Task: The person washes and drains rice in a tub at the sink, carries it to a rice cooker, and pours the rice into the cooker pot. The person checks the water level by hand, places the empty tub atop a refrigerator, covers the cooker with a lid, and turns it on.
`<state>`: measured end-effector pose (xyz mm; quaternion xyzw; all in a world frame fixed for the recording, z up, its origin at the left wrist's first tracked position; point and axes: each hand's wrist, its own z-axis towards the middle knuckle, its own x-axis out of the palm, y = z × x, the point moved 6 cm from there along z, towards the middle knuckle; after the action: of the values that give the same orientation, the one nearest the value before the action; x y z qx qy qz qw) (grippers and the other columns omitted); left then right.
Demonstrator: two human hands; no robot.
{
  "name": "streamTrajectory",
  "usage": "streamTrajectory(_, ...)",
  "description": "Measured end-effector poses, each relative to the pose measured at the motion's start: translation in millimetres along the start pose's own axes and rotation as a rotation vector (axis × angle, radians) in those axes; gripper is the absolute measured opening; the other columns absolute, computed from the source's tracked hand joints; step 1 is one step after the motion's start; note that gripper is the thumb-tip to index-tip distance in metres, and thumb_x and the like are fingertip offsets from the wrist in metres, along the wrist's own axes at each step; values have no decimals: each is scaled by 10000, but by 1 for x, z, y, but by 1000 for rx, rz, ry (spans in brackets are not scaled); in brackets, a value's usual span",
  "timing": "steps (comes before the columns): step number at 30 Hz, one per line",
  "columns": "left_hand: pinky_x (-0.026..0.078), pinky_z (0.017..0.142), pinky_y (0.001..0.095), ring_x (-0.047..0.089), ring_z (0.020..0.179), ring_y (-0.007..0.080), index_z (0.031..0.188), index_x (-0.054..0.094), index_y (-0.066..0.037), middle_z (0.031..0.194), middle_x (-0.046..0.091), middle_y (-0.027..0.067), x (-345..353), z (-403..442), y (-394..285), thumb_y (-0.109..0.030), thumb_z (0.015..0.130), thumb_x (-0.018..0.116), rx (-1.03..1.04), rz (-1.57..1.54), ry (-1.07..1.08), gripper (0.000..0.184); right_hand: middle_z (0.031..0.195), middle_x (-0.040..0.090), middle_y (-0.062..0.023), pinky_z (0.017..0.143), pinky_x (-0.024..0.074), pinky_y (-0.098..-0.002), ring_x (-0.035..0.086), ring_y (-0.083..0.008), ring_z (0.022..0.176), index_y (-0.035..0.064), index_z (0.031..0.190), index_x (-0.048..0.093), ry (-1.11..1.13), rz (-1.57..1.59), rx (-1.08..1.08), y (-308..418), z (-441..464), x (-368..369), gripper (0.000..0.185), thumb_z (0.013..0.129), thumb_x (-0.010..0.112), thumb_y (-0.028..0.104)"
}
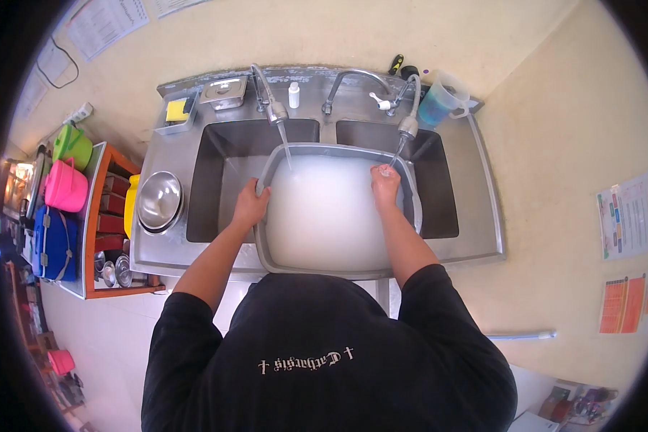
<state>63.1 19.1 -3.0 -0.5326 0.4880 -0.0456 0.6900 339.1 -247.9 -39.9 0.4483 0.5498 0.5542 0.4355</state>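
A large grey plastic tub (265, 245) full of cloudy white liquid (324, 223) rests across the double sink. My left hand (250, 204) grips the tub's left wall, thumb at the inner side of the rim. Over the right part of the liquid, my right hand (386, 184) is closed under running water; whatever it may hold is hidden. Water from the left faucet (276, 112) pours into the tub near its far left corner. The right faucet (408, 128) runs down onto my right hand.
The steel sink (216, 158) has two basins. Metal bowls (158, 200) lie at its left, near a container with a yellow sponge (178, 110). Along the back stand a lidded steel pan (224, 93), a white bottle (294, 95) and a pitcher with blue contents (439, 104).
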Motion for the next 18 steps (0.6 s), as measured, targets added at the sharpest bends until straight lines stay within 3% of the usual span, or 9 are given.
streamTrajectory(10,479,859,487,604,1014,467,1152,554,34,1034,634,304,-2,-1,-2,-302,878,619,-18,-29,8,439,591,510,36,407,329,-249,453,-61,458,73,742,584,9,9,10,-9,1,-1,137,825,692,87)
streamTrajectory(13,475,877,480,595,1038,468,1181,549,39,1066,627,309,2,0,3,-307,880,617,-22,-4,12,463,613,531,27,457,384,-261,485,-89,492,64,763,607,-60,-150,-108,-20,2,-11,118,817,708,90)
streamTrajectory(15,472,888,476,590,1052,470,1197,545,43,1085,623,311,2,2,4,-310,881,616,-6,18,-3,479,680,591,-13,559,478,-299,557,-155,571,46,834,625,-94,-426,-55,-38,0,-24,121,798,731,91)
streamTrajectory(16,470,895,474,585,1063,471,1210,539,49,1101,618,314,1,1,2,-312,882,615,-24,11,13,494,680,591,-13,559,478,-299,557,-155,571,46,834,625,-96,-425,-55,-65,7,-30,121,798,731,91)
streamTrajectory(18,468,902,471,580,1073,472,1222,534,56,1117,613,317,1,2,2,-314,883,615,-43,6,29,508,817,648,-102,758,531,-365,623,-238,731,22,963,640,-166,-786,-304,-145,30,-43,284,818,743,244)
